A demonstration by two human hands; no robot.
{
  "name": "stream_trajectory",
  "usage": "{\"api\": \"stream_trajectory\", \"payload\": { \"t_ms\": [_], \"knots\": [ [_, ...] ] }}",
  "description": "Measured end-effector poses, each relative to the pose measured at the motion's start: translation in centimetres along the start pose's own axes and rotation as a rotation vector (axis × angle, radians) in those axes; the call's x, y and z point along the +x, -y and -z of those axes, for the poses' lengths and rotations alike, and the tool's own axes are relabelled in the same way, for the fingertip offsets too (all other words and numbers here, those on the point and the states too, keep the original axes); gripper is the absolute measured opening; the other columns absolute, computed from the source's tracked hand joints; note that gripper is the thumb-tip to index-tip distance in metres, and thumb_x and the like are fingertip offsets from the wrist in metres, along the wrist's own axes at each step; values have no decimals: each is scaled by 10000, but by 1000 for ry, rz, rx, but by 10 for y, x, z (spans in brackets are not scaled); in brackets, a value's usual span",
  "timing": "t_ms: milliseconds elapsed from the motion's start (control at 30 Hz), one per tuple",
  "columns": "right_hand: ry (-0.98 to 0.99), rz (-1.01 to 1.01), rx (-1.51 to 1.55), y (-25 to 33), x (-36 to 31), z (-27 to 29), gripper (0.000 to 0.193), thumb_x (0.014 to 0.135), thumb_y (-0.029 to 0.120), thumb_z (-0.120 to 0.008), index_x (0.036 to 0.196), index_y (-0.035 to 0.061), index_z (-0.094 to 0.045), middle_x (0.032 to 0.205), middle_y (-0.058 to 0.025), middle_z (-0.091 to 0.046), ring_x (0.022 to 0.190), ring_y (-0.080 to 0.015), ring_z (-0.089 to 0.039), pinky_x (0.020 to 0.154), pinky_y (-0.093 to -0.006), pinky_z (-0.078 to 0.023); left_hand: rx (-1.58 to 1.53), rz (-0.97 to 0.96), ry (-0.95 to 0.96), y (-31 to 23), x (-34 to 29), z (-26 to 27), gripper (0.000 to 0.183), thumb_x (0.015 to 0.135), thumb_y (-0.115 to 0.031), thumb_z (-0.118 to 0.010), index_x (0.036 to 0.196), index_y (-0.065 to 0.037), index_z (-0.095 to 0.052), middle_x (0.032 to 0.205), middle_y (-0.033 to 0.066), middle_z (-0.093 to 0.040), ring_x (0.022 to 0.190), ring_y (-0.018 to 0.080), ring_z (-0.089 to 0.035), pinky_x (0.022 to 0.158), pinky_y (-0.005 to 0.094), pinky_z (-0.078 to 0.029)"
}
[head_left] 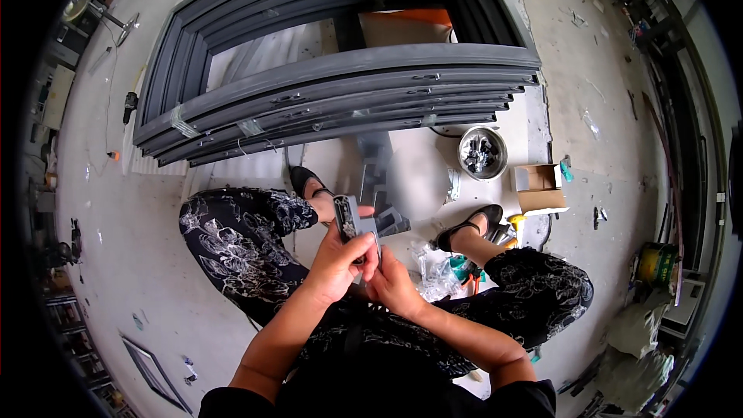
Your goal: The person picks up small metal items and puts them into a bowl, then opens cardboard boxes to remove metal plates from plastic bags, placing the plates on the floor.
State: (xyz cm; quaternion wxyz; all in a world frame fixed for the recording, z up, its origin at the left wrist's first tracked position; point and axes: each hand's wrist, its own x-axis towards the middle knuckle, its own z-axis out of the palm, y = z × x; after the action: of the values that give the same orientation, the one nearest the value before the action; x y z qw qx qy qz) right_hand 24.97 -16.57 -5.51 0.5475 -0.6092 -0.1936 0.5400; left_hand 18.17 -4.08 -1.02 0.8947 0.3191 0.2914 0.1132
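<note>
In front of my lap, my left hand [334, 267] is closed around a grey metal fitting [345, 215]. The fitting is narrow and boxy, its open side showing small parts inside. My right hand [395, 286] meets the left from the right, fingers pinched together below the fitting. Whatever those fingers grip is mostly hidden. Beyond the hands, more flat grey metal pieces [374, 182] lie on the floor between my feet. Clear plastic bags [435, 271] rest to the right of my right hand, beside a tool with orange handles [475, 282].
A stack of dark grey frames [333, 70] stands ahead. To the right are a metal bowl [482, 152] of small hardware and an open cardboard box [539, 188]. A yellow-handled power tool [512, 229] lies by my right foot; a drill [130, 107] sits far left.
</note>
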Motion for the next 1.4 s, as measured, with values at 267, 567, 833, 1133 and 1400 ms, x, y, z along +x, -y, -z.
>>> {"api": "stream_trajectory", "payload": {
  "t_ms": [267, 567, 833, 1133, 1400],
  "knots": [
    [349, -238, -131, 28, -3, 59, 239, 931, 244, -605, 1038, 39, -544, 667, 10, -501, 528, -80, -450, 460, -254, -370, 787, 122, 18, -20, -20, -8, 465, 876, -13, -557, 1315, -41, -408, 644, -3, -512, 489, 74, -491, 428, 222, -375],
    [366, 111, -555, 18, 4, 106, 311, 898, 282, -620, 1008, -6, -572, 752, -109, -586, 649, -195, -550, 598, -327, -448, 558, 187, 201, -6, -11, -14, 573, 862, -118, -658, 1352, -23, -378, 805, 81, -621, 732, 156, -630, 661, 269, -494],
    [342, -287, 96, -14, 67, 125, 566, 911, 589, -528, 1015, 41, -626, 751, -44, -625, 649, -128, -587, 571, -260, -462, 331, 416, 153, 4, 49, 24, 447, 950, -495, -522, 1156, -101, -476, 810, 57, -597, 737, 149, -598, 658, 284, -482],
    [-718, -344, -891, -197, 166, 240, 205, 825, 195, -572, 959, 66, -660, 900, -207, -670, 865, -405, -638, 771, -480, -514, 116, 440, -240, 22, 107, 49, 335, 963, -394, -543, 1149, -131, -454, 854, 57, -597, 773, 179, -613, 700, 325, -494],
    [-526, -322, -1247, -214, 200, 266, 127, 848, 161, -556, 879, 79, -648, 931, -142, -669, 865, -338, -648, 739, -454, -537, 105, 455, -365, 29, 127, 71, 347, 949, -373, -569, 1162, -134, -437, 863, 39, -578, 796, 168, -598, 710, 329, -484]
  ]
}}
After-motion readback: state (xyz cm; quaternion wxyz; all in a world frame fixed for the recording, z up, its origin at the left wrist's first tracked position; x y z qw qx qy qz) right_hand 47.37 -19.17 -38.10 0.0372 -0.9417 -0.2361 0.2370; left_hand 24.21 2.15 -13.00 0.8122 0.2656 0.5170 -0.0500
